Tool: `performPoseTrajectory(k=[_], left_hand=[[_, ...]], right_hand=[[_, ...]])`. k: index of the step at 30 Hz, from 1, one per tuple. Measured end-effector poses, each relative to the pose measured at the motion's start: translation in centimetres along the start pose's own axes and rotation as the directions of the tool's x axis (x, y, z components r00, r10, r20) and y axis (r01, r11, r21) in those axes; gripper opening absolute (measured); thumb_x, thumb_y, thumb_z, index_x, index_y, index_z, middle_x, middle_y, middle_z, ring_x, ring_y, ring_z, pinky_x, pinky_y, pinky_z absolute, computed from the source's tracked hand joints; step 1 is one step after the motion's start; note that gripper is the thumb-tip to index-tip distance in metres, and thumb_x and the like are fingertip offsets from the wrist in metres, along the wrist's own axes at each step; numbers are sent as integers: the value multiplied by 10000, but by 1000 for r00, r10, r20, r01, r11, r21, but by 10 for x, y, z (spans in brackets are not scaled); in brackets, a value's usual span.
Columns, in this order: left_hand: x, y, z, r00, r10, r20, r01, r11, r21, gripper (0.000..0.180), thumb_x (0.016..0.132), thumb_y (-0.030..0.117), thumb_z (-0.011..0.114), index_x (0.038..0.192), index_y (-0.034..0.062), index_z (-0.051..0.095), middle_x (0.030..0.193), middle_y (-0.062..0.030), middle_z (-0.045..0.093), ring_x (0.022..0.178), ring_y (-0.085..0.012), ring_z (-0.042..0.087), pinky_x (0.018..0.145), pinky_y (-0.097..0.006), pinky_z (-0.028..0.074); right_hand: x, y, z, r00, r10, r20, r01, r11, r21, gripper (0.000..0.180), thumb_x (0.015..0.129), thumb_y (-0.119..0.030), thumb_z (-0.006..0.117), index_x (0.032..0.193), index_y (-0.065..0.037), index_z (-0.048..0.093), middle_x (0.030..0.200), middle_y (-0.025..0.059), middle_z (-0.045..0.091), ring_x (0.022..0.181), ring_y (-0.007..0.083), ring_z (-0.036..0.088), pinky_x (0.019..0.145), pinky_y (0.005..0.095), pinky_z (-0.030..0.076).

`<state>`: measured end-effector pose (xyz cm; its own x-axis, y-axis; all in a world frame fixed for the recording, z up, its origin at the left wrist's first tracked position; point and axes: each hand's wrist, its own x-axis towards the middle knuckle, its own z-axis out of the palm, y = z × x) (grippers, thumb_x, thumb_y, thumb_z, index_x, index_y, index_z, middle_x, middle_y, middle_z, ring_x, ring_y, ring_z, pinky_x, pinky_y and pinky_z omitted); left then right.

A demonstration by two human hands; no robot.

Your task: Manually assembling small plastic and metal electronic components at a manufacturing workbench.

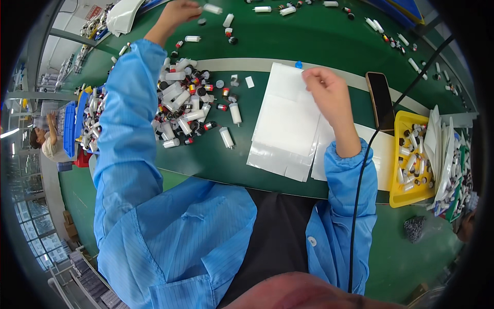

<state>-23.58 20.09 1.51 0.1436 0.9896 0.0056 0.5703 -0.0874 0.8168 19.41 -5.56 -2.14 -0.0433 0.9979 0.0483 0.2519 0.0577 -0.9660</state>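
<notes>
At the far left, my left hand [177, 16] reaches over the green table with its fingers curled together. A small white cylinder [212, 9] is right at its fingertips; I cannot tell whether it is gripped or lies there. Below the fingertips is a small grey cap [201, 21]. My right hand [328, 90] is closed in a pinch over the top right corner of a stack of white plastic bags [283, 116]. What its fingers pinch, if anything, is hidden. A small blue piece [298, 64] sits just left of these fingertips.
A heap of white cylinders with black and red caps [182, 103] lies beside my left sleeve. To the right are a phone [380, 98], a black cable [363, 172] and a yellow tray [411, 198] of loose parts. A co-worker [49, 136] is at far left.
</notes>
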Motion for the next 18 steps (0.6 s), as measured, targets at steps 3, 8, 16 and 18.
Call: performPoseTrajectory(k=[3, 8, 16, 18], left_hand=[[29, -13, -4, 978, -210, 6, 175, 833, 525, 474, 830, 242, 770, 1232, 9, 678, 1108, -152, 718, 1013, -255, 703, 883, -361, 562], [70, -8, 69, 959, 249, 137, -275, 691, 668, 562, 849, 391, 700, 1288, 41, 656, 1269, -206, 661, 1167, -366, 635, 1021, -418, 492], [83, 38, 178, 925, 337, 175, -369, 688, 625, 454, 882, 409, 714, 1174, 63, 695, 1097, -168, 698, 995, -298, 679, 894, -393, 527], [81, 42, 171, 931, 340, 132, -361, 803, 474, 432, 882, 436, 720, 1099, 61, 726, 961, -145, 722, 890, -267, 698, 824, -368, 540]], right_hand=[[-10, -1, -2, 983, -132, 128, 181, 820, -543, 197, 835, -110, 649, 990, -35, 746, 923, 211, 685, 846, 364, 689, 735, 431, 559], [-20, 1, 0, 974, -129, 186, 224, 672, -706, 139, 837, -98, 659, 919, -14, 734, 948, 175, 656, 876, 363, 692, 783, 451, 575], [-23, 2, 2, 968, -134, 213, 248, 645, -723, 139, 836, -48, 637, 940, 33, 680, 985, 199, 647, 869, 365, 696, 785, 430, 583], [-21, 0, 1, 968, -131, 214, 247, 650, -719, 142, 821, -20, 615, 943, 44, 648, 976, 212, 640, 860, 367, 697, 775, 432, 584]])
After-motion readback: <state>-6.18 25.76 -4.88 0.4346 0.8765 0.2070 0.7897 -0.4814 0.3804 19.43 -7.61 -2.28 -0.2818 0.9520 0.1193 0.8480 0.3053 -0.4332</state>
